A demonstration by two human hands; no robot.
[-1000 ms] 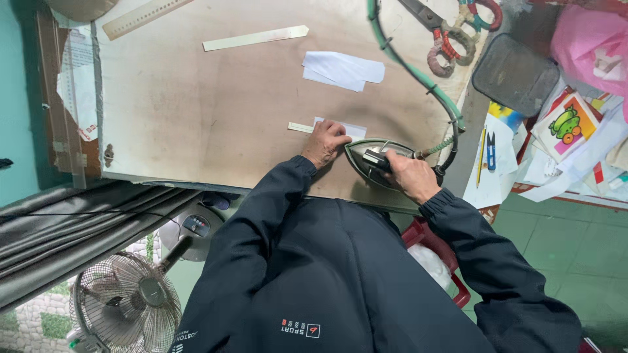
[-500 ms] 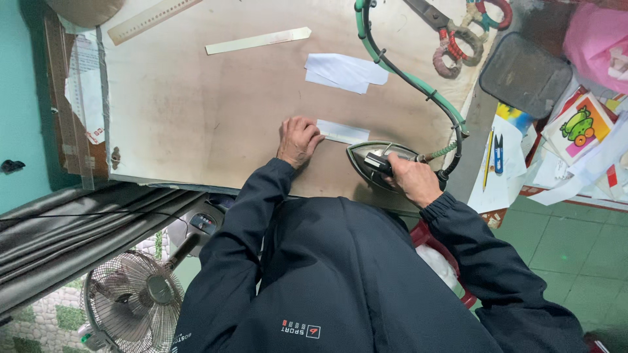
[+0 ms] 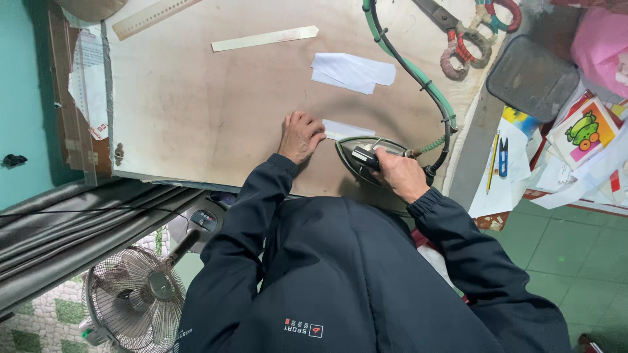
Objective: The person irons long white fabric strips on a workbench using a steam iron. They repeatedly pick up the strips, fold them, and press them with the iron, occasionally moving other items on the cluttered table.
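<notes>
Fabric strip (image 3: 347, 129) lies white on our table (image 3: 196, 111); our left hand (image 3: 299, 136) presses its near end, fingers together. Just right, our right hand (image 3: 399, 173) is clenched round the iron (image 3: 366, 155) handle.

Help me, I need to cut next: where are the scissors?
The scissors lie at the table's far right corner, beyond the green hose, beside a dark tray.

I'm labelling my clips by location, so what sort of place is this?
Probably a small tailoring or sewing workshop. A right hand holds a heavy iron on a padded pressing table, the left hand steadies a white fabric strip, and large scissors and a ruler lie nearby.
</notes>
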